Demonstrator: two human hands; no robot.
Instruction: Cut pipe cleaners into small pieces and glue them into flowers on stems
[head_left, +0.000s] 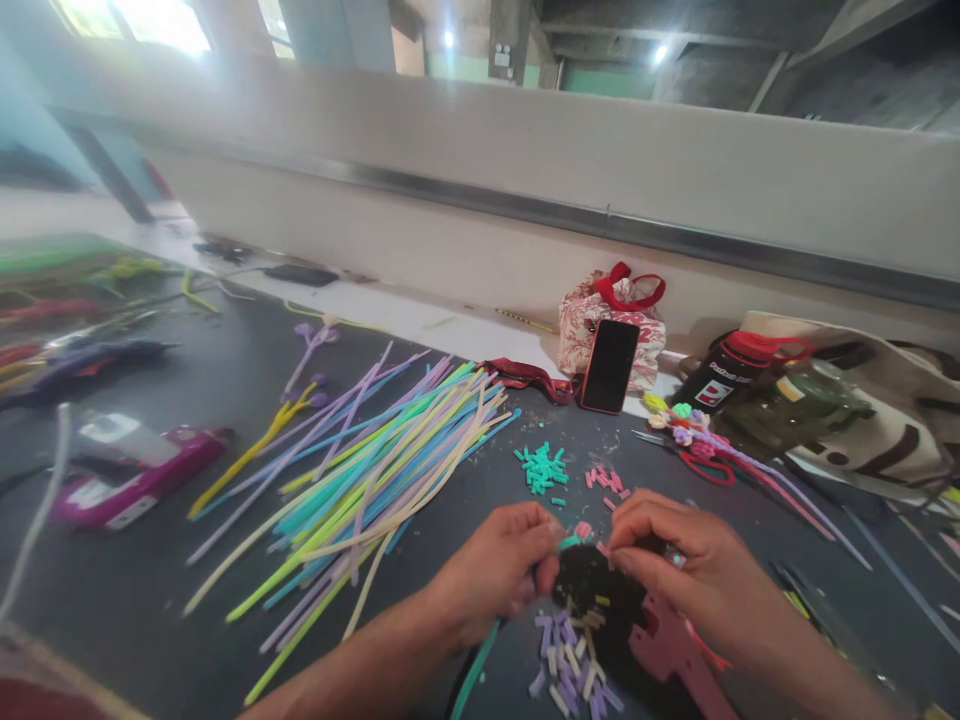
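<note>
My left hand (517,555) is closed, its fingertips pinching a teal pipe cleaner (476,670) whose tail hangs below the palm. My right hand (675,550) is pinched near a small pink cut piece (604,550) by the teal tip. Between the hands another pink piece (583,529) shows beside the left fingertips. Below lie lilac and cream cut pieces (574,660) in a loose heap. Beyond the fingers are a teal heap of pieces (541,467) and a smaller pink heap (604,481). Under my right wrist is a flat pink object (675,645), partly hidden, its kind unclear.
Long pastel pipe cleaners (390,470) spread out left of my hands. Farther left are a purple glue gun (142,480) and a yellow-stemmed flower (274,440). At the back a phone (610,365) leans on a patterned bag (581,318). A black bottle (716,375) and pipe-cleaner flowers (686,425) are right.
</note>
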